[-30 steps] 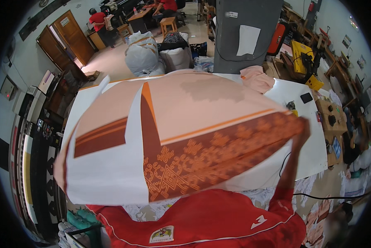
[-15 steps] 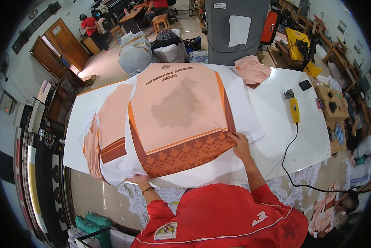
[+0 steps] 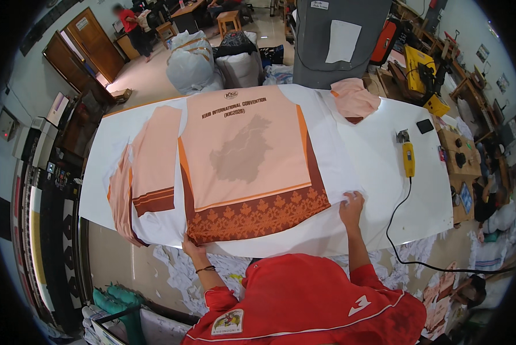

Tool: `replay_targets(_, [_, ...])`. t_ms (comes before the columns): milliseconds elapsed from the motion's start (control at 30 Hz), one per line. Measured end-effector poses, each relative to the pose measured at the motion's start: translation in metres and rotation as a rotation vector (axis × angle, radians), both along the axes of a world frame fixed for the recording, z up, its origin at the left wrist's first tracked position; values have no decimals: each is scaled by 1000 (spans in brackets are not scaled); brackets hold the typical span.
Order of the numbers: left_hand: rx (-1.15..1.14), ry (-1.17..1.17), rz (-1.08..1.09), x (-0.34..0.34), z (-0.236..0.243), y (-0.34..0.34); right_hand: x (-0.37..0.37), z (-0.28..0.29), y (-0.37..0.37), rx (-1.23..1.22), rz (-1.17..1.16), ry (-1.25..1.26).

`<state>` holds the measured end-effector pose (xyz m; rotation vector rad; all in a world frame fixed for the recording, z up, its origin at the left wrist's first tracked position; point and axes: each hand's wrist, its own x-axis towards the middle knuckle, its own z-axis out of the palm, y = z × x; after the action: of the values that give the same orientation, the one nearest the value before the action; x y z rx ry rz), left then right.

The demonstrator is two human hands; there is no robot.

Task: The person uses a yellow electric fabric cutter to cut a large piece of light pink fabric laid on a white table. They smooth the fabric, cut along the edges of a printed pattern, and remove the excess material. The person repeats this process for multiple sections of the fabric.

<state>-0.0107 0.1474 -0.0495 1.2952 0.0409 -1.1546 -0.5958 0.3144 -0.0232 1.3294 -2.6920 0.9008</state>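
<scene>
Left hand (image 3: pixel 194 249) and right hand (image 3: pixel 352 208) grip thin printed cloth (image 3: pixel 287 155) by its edges; leaf-patterned band (image 3: pixel 258 216) lies smooth.

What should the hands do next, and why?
I'd probably have the right hand gently pull the white margin flat: the cloth looks bunched at its fingers, while the left hand is at the lower left corner of the printed peach panel, where it could steady that side.

room — between fabric (image 3: pixel 258 167) and yellow tool (image 3: pixel 408 160)
</scene>
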Motion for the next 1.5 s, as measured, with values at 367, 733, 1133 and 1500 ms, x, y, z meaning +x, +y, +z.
replay_targets(367, [27, -237, -251, -42, 45, -18, -97, -26, -8, 173, -334, -406])
replay_targets(733, [-123, -323, -187, -9, 6, 18, -88, 7, 5, -431, -425, -921])
replay_targets(1133, [313, -1099, -431, 36, 2, 74, -79, -5, 66, -62, -307, -434])
replay_targets(1500, [380, -1132, -381, 114, -54, 81, -76, 65, 61, 252, -129, -737])
